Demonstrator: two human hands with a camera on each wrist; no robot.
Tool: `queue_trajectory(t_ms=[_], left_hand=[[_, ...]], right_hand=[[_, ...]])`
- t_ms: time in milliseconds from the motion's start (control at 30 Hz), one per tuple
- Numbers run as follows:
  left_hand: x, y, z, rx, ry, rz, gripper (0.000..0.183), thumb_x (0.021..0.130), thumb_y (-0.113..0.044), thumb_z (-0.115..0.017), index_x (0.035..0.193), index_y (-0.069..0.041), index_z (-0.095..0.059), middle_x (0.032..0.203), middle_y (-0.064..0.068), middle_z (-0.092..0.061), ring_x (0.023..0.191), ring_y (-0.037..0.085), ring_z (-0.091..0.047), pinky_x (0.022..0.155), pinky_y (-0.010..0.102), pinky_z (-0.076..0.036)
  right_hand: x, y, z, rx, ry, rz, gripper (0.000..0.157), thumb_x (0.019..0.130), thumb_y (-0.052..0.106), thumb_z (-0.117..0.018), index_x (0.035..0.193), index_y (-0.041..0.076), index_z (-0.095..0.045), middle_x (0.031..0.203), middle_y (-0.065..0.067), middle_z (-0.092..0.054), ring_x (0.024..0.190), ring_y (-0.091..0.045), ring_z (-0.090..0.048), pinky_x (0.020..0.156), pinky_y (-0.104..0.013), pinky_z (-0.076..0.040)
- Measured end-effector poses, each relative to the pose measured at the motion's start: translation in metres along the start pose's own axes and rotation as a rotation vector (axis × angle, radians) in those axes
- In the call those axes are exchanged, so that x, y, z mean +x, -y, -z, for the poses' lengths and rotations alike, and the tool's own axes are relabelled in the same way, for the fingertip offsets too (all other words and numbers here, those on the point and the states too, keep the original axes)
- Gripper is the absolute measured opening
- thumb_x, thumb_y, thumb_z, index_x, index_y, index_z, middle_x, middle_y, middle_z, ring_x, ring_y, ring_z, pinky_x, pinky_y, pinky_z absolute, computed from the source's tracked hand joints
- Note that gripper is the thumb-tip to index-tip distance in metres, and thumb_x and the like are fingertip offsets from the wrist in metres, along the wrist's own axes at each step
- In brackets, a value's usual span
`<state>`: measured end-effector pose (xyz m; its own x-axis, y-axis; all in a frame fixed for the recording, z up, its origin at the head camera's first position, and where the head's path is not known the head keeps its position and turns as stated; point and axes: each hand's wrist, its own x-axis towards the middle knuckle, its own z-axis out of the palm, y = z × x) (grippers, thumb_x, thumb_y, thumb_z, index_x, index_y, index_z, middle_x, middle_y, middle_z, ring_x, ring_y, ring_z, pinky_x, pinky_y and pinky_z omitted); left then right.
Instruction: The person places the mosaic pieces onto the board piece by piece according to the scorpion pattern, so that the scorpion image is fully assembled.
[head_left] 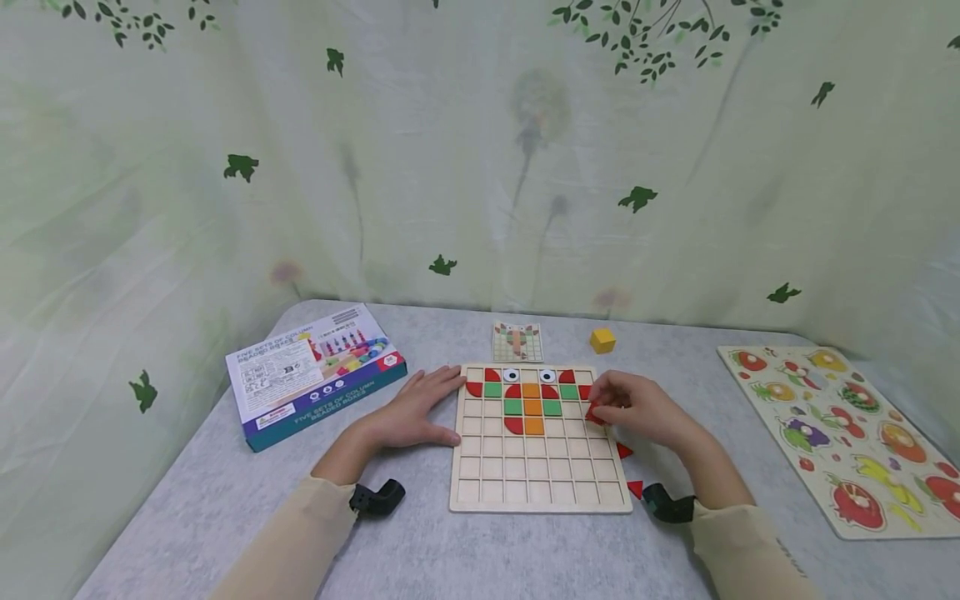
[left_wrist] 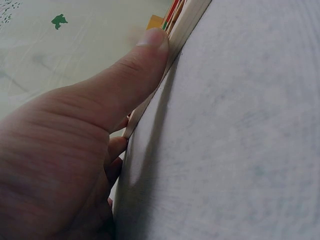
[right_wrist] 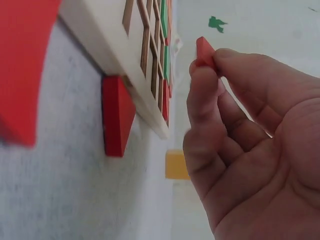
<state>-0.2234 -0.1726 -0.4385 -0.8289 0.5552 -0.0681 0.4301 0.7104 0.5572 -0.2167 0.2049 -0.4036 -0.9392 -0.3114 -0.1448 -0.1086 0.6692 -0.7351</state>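
Note:
A wooden grid board [head_left: 495, 472] lies on the table, its upper rows partly filled with red, green and orange tiles and two eye tiles [head_left: 547, 376]. My right hand [head_left: 637, 407] is over the board's right edge, pinching a small red triangular tile [right_wrist: 205, 52] between thumb and index finger. Against the left edge of the board rests my left hand [head_left: 416, 410], fingers extended and thumb touching the side. Two red triangular tiles [head_left: 636, 489] lie beside the board's lower right edge; one red triangle [right_wrist: 117, 117] leans near the board in the right wrist view.
Behind the board lies a small pattern card [head_left: 517, 342], with a yellow block [head_left: 602, 340] to its right. A beaded-toy box [head_left: 315, 371] sits at the left, and a fruit puzzle board [head_left: 847, 442] at the right. A leaf-printed curtain [head_left: 480, 167] hangs along the table's back edge.

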Motion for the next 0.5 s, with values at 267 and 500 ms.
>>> queue_trajectory(t_ms=[267, 500], left_hand=[[-0.001, -0.001, 0.001, -0.005, 0.003, 0.009, 0.097, 0.082, -0.053, -0.077, 0.158, -0.015, -0.03, 0.168, 0.006, -0.02, 0.158, 0.03, -0.009, 0.128, 0.056, 0.001], [-0.001, -0.001, 0.0, -0.009, 0.004, 0.006, 0.097, 0.082, -0.054, -0.077, 0.158, -0.016, -0.03, 0.168, 0.006, -0.02, 0.158, 0.03, -0.009, 0.128, 0.056, 0.001]], right_hand=[[0.003, 0.004, -0.009, 0.103, 0.02, -0.011, 0.015, 0.093, 0.01, -0.069, 0.106, 0.009, -0.063, 0.096, -0.008, -0.067, 0.082, -0.022, -0.065, 0.074, -0.03, -0.06], [0.004, 0.006, -0.019, 0.143, 0.027, -0.011, 0.014, 0.092, 0.008, -0.07, 0.105, 0.009, -0.063, 0.096, -0.009, -0.066, 0.082, -0.021, -0.067, 0.076, -0.032, -0.062]])
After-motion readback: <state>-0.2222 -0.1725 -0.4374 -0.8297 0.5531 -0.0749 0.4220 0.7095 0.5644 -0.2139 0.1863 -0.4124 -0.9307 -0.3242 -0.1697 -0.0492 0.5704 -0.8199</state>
